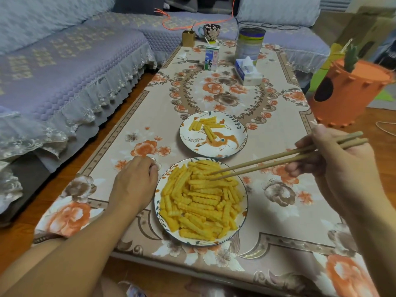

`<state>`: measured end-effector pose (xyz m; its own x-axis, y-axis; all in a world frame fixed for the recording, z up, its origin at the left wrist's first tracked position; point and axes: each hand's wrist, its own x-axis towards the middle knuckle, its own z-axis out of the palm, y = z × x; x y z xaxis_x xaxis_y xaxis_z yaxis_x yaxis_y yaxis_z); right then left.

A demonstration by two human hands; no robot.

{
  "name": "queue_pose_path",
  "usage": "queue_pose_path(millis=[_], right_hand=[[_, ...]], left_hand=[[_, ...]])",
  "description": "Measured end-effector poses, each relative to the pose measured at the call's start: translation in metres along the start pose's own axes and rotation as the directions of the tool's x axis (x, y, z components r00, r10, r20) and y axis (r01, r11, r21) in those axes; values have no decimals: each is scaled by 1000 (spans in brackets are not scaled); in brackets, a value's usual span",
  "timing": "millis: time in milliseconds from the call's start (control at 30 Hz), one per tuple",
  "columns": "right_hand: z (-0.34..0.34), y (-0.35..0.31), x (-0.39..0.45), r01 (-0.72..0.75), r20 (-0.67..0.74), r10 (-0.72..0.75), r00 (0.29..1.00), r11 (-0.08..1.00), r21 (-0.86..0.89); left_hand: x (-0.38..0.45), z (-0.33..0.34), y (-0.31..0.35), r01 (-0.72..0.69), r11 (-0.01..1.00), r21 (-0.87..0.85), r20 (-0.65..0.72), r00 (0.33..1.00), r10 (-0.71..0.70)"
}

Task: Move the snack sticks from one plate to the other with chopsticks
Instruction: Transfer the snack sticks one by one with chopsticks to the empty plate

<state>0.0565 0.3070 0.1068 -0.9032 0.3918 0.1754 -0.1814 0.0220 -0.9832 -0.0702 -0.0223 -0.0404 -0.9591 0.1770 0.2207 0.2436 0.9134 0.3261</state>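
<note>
While the left hand (135,183) rests loosely curled beside the near plate (158,211), right hand (340,166) fingers grip chopsticks (267,160)

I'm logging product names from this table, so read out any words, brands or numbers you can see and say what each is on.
Milk carton: large Chinese characters down its front, seemingly "纯牛奶"; the small print is blurred.
Tissue pack: blue printing, too blurred to read.
Tall tin can: coloured bands, no legible text.
Plates, mug and chopsticks: no lettering seen.
</note>
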Motion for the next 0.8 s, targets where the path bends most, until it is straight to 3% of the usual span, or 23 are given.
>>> queue_pose_path(millis=[100,267,500,800], right_hand=[[-5,5,7,40,-86,-37,996,999,31],[13,32,29,-35,-219,28,975,999,-28],[80,55,78,33,-203,-90,975,962,-270],[87,55,86,12,-190,-92,977,923,-385]], left_hand=[[0,0,-1,-2,1000,-1,2,1000,2],[0,1,-3,-14,1000,-7,-10,1000,14],[1,1,-3,-8,1000,-3,-11,1000,8],[3,5,-6,5,1000,11,4,1000,-5]])
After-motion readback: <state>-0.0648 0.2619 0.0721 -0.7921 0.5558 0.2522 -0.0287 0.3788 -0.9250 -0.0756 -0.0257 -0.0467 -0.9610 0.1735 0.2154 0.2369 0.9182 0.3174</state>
